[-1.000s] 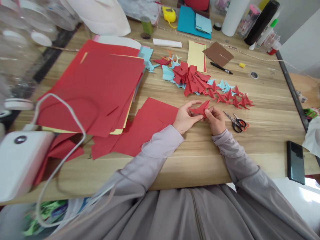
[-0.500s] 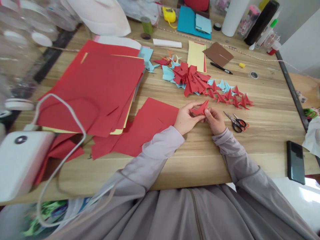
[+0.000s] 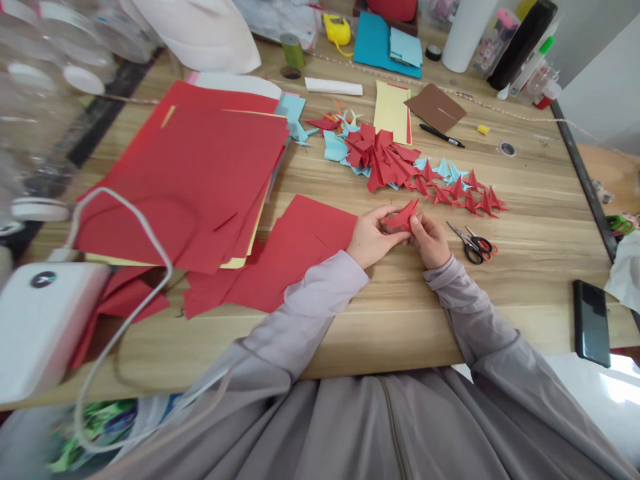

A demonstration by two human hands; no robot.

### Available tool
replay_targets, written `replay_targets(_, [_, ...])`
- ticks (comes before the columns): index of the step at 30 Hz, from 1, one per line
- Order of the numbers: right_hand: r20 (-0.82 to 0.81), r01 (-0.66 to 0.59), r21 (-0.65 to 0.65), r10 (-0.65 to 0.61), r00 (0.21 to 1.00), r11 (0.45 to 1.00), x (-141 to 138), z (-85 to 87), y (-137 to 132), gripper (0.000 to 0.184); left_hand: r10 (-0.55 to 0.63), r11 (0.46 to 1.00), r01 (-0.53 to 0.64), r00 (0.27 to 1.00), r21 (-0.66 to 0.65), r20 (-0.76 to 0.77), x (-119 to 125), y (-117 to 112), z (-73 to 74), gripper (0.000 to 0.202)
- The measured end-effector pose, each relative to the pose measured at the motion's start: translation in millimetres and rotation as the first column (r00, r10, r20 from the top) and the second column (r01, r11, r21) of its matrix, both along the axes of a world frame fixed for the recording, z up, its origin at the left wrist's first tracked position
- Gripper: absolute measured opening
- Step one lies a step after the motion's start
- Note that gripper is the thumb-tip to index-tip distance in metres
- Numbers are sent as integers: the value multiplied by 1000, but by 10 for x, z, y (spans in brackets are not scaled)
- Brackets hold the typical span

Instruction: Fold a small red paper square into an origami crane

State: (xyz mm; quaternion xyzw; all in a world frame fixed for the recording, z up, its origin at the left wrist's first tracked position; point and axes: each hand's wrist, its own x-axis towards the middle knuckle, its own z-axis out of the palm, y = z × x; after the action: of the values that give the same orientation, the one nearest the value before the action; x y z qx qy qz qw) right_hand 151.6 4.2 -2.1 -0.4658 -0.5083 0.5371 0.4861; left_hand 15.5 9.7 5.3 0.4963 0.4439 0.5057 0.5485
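Head view. Clock set on the folded red paper [image 3: 403,217], 12 at the far edge of the worktop [image 3: 400,320]. Both hands close together, fingers clamped on that one piece from either side. Left hand [image 3: 371,239] curls round its left part, thumb along the near side; right hand [image 3: 431,241] pinches its right end between thumb and fingers. A pointed tip sticks up to the right between them.

Just beyond, 11 to 12 o'clock: a heap of folded red pieces [image 3: 383,160], some light blue ones under it. At 2 to 3 o'clock: a cluster of small red paper birds [image 3: 457,190]. Scissors [image 3: 471,245] near at 4 o'clock, black and orange handles; well past them, same hour, a dark phone [image 3: 591,323].

At 8 o'clock: loose red sheets [image 3: 300,233], left sleeve [image 3: 325,283] over their near edge. Between 9 and 10: a big stack of red paper [image 3: 200,167]. At 1 o'clock: black pen [image 3: 441,135], brown card [image 3: 435,107] touching or just beside it, cannot tell which. Yellow paper [image 3: 391,110] near 12.
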Motion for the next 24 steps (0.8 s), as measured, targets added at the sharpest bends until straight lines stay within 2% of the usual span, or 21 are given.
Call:
replay_targets(5, [70, 7, 26, -8, 998, 1000, -1, 53, -24, 49, -92, 994, 93, 996, -53, 10, -40, -2, 29, 42])
replay_targets(11, [-48, -74, -53, 72, 996, 996, 36, -24, -1, 48, -149, 986, 154, 985, -58, 81, -53, 0, 47, 42])
replay_targets(15, [-77, -28, -61, 23, 997, 998, 31, -51, 20, 49, -128, 989, 134, 987, -62, 92, -24, -7, 30, 43])
replay_targets(19, [-77, -20, -68, 15, 997, 998, 25, -52, 13, 46, -17, 998, 23, 996, -66, 90, -19, 0, 3, 46])
replay_targets(24, [-130, -8, -127, -9, 991, 992, 0, 6, 16, 49, 28, 992, -5, 984, -128, 177, -31, 34, -27, 50])
